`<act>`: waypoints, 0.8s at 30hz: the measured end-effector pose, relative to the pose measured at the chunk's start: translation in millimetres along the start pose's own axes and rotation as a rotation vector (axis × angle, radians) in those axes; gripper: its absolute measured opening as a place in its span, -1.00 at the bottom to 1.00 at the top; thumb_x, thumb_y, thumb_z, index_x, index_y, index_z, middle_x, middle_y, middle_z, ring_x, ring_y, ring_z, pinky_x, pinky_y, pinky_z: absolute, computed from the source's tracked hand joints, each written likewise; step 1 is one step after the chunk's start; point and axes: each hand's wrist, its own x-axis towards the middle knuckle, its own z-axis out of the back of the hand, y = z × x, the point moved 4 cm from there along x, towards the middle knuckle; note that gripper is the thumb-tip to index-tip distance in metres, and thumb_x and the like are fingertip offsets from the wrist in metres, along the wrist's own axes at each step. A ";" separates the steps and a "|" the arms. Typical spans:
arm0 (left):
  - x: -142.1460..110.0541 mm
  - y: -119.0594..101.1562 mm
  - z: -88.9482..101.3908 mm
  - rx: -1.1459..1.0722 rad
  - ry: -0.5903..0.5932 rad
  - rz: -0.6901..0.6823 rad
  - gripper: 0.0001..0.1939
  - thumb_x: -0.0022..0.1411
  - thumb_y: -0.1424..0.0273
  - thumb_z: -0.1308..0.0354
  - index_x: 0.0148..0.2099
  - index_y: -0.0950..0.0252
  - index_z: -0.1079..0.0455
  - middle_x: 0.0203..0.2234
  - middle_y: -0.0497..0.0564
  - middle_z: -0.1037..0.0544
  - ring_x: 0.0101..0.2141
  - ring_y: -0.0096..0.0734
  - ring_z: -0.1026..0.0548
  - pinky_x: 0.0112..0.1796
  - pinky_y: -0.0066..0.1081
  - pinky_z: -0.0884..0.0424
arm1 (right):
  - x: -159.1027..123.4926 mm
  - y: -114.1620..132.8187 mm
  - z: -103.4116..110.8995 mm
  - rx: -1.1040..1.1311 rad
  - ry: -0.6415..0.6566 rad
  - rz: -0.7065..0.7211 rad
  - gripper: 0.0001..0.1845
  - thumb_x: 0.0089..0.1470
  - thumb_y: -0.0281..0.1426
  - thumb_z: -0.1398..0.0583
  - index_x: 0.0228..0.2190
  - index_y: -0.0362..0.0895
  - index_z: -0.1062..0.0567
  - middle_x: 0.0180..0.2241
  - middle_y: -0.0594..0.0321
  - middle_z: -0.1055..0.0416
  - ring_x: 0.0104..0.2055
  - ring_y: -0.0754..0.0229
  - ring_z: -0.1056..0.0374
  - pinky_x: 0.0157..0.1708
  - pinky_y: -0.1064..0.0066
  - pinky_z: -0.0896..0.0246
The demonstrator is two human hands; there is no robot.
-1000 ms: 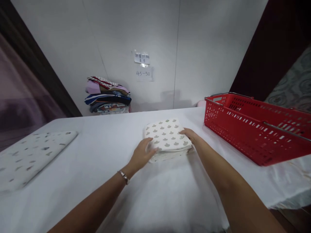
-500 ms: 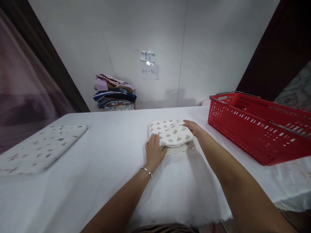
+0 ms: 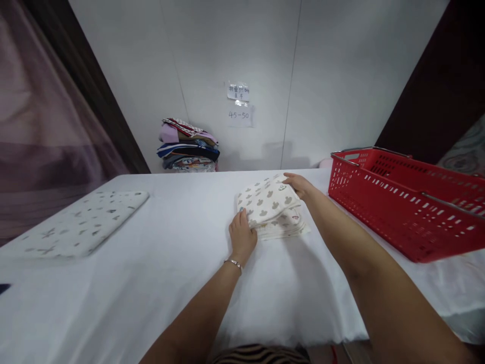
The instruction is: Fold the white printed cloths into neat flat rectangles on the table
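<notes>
Cloth (image 3: 267, 199) is folded but not lying flat, right hand (image 3: 299, 186) pinching its far corner, left hand (image 3: 242, 236) pinching the near side, folded stack (image 3: 283, 231) just beside it.

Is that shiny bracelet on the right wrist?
No, the bracelet goes around the wrist of the left hand, while the right hand has none.

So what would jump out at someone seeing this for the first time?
Probably the big red basket on the right of the white table, the strongest colour here. Next, near the middle, the left hand and right hand grip a folded white cloth with a grey-green print. Behind, against the wall, sits a colourful pile of folded fabrics.
</notes>
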 end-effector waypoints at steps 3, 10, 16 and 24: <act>-1.6 4.0 6.1 -0.074 -0.011 -0.028 -0.30 0.01 0.60 0.01 0.23 0.28 0.03 0.07 0.16 -0.26 0.07 -0.17 -0.23 0.03 -0.18 -0.22 | -2.1 -0.5 -3.0 0.007 0.000 0.015 -0.29 -0.13 -0.73 -0.09 0.11 -0.21 -0.21 -0.21 -0.04 -0.47 -0.39 0.13 -0.46 -0.45 0.30 -0.41; -7.8 3.5 14.3 -0.202 -0.001 0.051 -0.38 0.11 0.43 -0.05 0.22 0.30 0.02 0.03 0.18 -0.29 0.06 -0.14 -0.25 0.03 -0.14 -0.25 | 0.8 -6.7 -5.3 0.020 -0.009 0.017 -0.32 -0.13 -0.73 -0.09 0.08 -0.22 -0.25 -0.21 -0.02 -0.47 -0.37 0.14 -0.46 -0.41 0.31 -0.42; -8.2 4.9 -2.4 -0.108 -0.008 0.073 -0.24 0.06 0.39 -0.14 0.25 0.27 0.11 0.14 0.19 -0.17 0.14 -0.09 -0.13 0.06 -0.11 -0.20 | 0.1 0.7 -12.3 0.014 0.004 0.029 -0.31 -0.15 -0.74 -0.10 0.08 -0.23 -0.25 -0.23 -0.01 -0.48 -0.35 0.12 -0.46 -0.42 0.30 -0.41; -6.7 33.1 6.0 -0.125 0.030 0.142 -0.30 0.07 0.52 -0.02 0.25 0.23 0.09 0.01 0.13 -0.29 0.00 -0.17 -0.30 -0.07 -0.21 -0.34 | 4.3 -13.2 6.8 0.016 -0.003 0.035 -0.34 -0.14 -0.69 -0.14 0.06 -0.19 -0.28 -0.25 0.02 -0.49 -0.38 0.13 -0.46 -0.39 0.30 -0.41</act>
